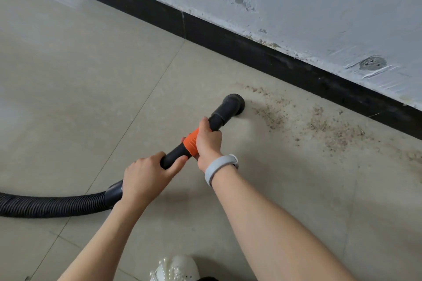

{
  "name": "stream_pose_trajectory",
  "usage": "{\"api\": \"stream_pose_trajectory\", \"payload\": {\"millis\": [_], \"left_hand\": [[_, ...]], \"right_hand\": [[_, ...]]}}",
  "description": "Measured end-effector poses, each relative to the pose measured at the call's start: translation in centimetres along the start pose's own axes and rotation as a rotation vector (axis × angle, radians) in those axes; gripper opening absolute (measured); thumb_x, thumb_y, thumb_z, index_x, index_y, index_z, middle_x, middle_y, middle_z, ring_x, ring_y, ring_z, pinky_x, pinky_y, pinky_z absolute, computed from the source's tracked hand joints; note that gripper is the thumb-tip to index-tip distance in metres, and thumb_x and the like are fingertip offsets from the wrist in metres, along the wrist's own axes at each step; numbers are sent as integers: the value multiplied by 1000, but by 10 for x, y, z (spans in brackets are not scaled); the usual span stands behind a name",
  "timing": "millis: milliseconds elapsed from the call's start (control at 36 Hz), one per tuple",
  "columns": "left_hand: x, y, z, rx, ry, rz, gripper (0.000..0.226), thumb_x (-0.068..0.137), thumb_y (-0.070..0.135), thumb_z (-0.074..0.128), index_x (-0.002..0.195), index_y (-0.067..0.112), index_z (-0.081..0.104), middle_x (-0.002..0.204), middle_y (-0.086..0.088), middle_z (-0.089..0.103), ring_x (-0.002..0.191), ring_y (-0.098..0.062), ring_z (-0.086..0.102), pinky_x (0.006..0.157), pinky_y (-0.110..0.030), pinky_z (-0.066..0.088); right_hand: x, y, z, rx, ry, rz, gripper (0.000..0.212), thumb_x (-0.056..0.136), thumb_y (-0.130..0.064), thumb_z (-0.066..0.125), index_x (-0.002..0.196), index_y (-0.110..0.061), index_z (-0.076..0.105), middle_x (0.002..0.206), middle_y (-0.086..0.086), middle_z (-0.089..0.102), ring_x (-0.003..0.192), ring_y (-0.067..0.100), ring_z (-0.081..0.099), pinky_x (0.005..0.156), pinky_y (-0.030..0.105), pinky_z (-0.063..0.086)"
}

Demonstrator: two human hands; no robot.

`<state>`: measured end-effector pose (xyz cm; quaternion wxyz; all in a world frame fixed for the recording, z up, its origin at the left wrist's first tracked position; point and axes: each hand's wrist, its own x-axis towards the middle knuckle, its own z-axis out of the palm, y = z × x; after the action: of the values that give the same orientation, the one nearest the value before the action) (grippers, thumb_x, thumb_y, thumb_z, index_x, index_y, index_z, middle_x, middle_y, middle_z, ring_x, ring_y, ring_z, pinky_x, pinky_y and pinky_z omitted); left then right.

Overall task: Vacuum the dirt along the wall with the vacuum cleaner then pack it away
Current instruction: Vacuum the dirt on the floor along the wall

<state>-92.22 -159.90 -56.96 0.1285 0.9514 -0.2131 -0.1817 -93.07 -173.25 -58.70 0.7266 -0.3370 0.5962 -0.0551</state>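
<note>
A black vacuum wand with an orange collar [191,141] slants across the tiled floor. Its round black nozzle [233,103] sits on the floor at the left end of a trail of brown dirt [319,124], which spreads rightwards along the black skirting board [228,37]. My right hand [209,140], with a grey band on its wrist, grips the wand at the orange collar. My left hand [146,178] grips the wand's rear end, where the ribbed black hose [52,205] joins. The vacuum cleaner's body is out of view.
The hose runs off the left edge across beige floor tiles [91,80]. A pale, scuffed wall [319,2] rises above the skirting. A white shoe with pearl beads [177,268] shows at the bottom edge.
</note>
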Motion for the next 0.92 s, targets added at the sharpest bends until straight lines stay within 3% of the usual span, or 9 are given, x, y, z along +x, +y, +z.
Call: {"api": "stream_pose_trajectory", "payload": {"millis": [139, 278, 444, 500, 556, 667, 722, 778, 917], "left_hand": [[9, -5, -3, 16, 36, -18, 45, 85, 62, 47, 67, 20, 42, 54, 1, 49, 61, -29, 52, 55, -32, 34], [18, -5, -5, 78, 36, 0, 48, 85, 64, 45, 73, 17, 43, 54, 2, 49, 59, -27, 52, 54, -30, 31], [29, 8, -5, 111, 11, -9, 51, 87, 66, 38, 73, 18, 40, 57, 3, 47, 63, -29, 51, 57, -32, 33], [32, 8, -5, 94, 1, -20, 52, 86, 67, 37, 72, 17, 41, 59, 1, 49, 65, -30, 53, 58, -32, 34], [35, 6, -4, 52, -1, -34, 55, 84, 68, 32, 73, 16, 44, 62, -1, 56, 68, -30, 56, 59, -33, 36], [38, 6, 0, -22, -19, -51, 60, 84, 71, 29, 78, 16, 52, 70, -1, 67, 72, -27, 61, 64, -35, 44], [37, 7, 1, -39, -22, -51, 62, 81, 73, 28, 79, 17, 52, 70, -1, 67, 73, -27, 61, 66, -35, 45], [36, 7, 3, -44, -29, -39, 59, 81, 72, 29, 82, 17, 52, 71, 0, 67, 73, -27, 61, 66, -35, 46], [29, 5, 6, -3, -17, -3, 47, 88, 62, 40, 81, 16, 48, 62, -1, 55, 65, -28, 55, 56, -32, 35]], "right_hand": [[10, -17, 22, -93, -5, -7, 58, 83, -48, 47, 123, -7, 44, 111, 14, 64, 97, 40, 66, 91, 49, 52], [10, -47, 20, -174, 1, -20, 48, 88, -43, 43, 119, -7, 45, 79, 8, 62, 92, 39, 67, 91, 46, 53], [46, -54, 23, -316, 30, -67, 78, 64, -63, 35, 121, -10, 46, 113, 15, 65, 99, 37, 64, 93, 47, 50], [24, -55, 18, -249, -7, -76, 76, 71, -65, 44, 125, -11, 43, 116, 14, 63, 103, 35, 63, 94, 48, 51], [10, -48, 13, -114, -77, -126, 58, 85, -51, 56, 126, -12, 42, 114, 11, 61, 103, 31, 63, 92, 48, 52], [3, -38, 13, 108, -163, -161, 24, 91, -25, 58, 105, -8, 48, 84, 12, 52, 73, 31, 61, 63, 36, 59], [-1, -42, 18, 88, -127, -157, 28, 93, -25, 53, 112, -6, 48, 78, 11, 50, 57, 26, 59, 52, 29, 54], [-1, -42, 18, 45, -75, -146, 37, 94, -29, 50, 122, -6, 43, 75, 8, 52, 50, 21, 58, 53, 29, 52], [2, -44, 12, 8, -37, -141, 32, 96, -31, 48, 119, -13, 36, 82, 6, 52, 52, 19, 57, 57, 31, 54]]}}
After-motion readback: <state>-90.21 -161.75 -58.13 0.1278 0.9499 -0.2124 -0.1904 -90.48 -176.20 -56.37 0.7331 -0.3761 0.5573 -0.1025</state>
